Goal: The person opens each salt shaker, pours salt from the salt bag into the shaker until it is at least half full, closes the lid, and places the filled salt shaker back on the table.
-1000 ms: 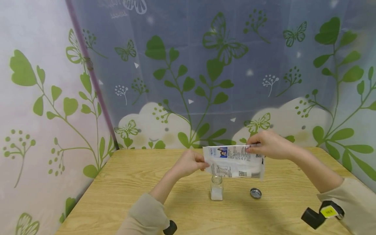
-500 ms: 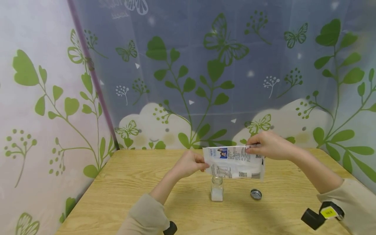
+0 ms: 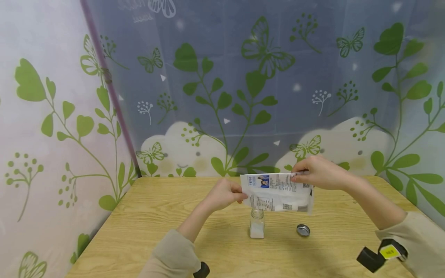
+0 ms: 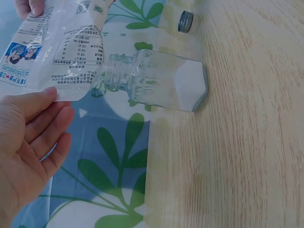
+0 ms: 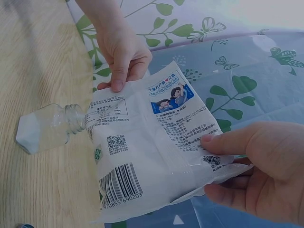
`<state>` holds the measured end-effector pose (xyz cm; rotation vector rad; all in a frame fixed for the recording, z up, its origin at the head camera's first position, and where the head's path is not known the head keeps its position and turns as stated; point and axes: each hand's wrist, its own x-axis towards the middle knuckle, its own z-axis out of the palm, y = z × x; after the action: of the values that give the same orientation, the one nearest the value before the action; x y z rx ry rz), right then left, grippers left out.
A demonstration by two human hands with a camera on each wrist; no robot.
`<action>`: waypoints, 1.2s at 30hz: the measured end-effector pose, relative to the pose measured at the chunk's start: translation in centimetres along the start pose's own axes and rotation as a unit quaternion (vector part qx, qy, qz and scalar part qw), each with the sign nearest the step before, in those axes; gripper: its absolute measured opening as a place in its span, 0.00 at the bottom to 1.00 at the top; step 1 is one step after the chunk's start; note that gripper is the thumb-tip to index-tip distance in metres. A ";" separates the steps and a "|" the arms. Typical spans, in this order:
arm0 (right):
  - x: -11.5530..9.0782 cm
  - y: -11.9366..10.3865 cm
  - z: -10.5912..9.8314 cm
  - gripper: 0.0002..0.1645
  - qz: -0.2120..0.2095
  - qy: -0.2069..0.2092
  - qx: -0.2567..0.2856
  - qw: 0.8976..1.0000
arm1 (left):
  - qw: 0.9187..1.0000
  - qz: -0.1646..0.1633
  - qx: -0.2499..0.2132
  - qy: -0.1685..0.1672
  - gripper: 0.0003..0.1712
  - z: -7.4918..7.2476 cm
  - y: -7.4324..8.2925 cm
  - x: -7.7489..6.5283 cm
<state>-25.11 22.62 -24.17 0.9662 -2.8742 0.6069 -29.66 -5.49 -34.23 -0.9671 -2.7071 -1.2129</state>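
A white printed plastic salt bag (image 3: 274, 193) is held level in the air by both hands. My left hand (image 3: 226, 194) pinches its left end between thumb and fingers, seen close in the left wrist view. My right hand (image 5: 266, 171) grips the far end, thumb on the printed face and fingers beneath. The bag's lower left corner is right at the mouth of a small clear glass jar (image 4: 161, 78). Upright on the table, the jar holds white grains (image 3: 257, 231) in its lower part. Its mouth is partly hidden by the bag in the right wrist view.
A round metal lid (image 3: 303, 230) lies on the wooden table (image 3: 156, 216), to the right of the jar. Behind and at the sides hangs a fabric backdrop (image 3: 222, 96) with leaves and butterflies, reaching the table's back edge.
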 end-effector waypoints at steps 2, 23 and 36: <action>0.0 0.0 0.0 0.05 0.001 -0.001 0.001 1.000 | 1.000 0.000 0.000 0.000 0.11 0.0 0.0 0.0; -0.1 -0.1 -0.1 0.07 0.002 -0.002 0.007 1.000 | 1.000 -0.004 -0.009 0.003 0.08 0.1 0.1 0.1; -0.1 0.0 -0.1 0.06 0.000 0.002 0.006 1.000 | 1.000 -0.002 -0.013 -0.001 0.09 0.0 0.1 0.0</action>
<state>-25.02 22.68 -24.10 0.9658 -2.8706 0.6272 -29.65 -5.42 -34.21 -0.9684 -2.7030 -1.2512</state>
